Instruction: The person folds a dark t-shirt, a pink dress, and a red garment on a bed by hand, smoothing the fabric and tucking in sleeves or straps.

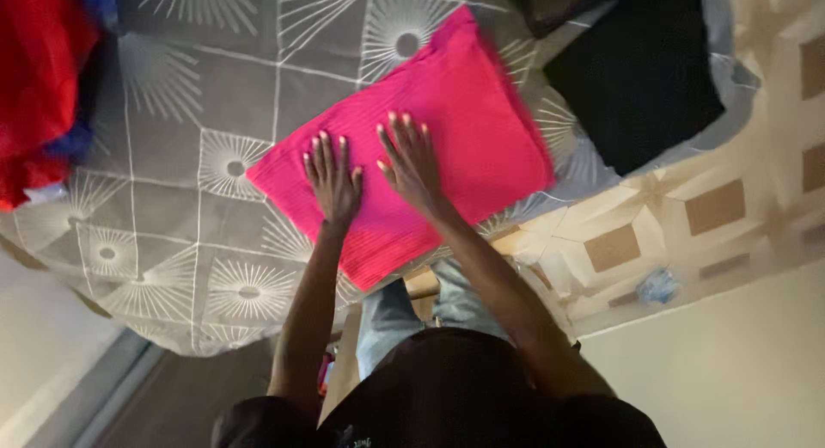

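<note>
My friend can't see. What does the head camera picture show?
Both hands, left and right, press flat on a folded pink cloth on a grey patterned bedsheet. A black cloth and red clothes lie nearby.

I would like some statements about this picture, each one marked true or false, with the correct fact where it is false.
1. Both hands lie flat on the folded pink cloth. True: the left hand and the right hand rest on it, palms down and fingers spread.
2. The pink cloth lies on the tiled floor. False: it lies on the grey bed cover with white sunburst patterns.
3. A black cloth lies beyond the pink one, on the right of the picture. True.
4. The red cloth lies under the hands. False: it is at the left edge of the picture, apart from them.
5. The right hand grips a blue object. False: it holds nothing; a small blue object lies on the floor.
</note>
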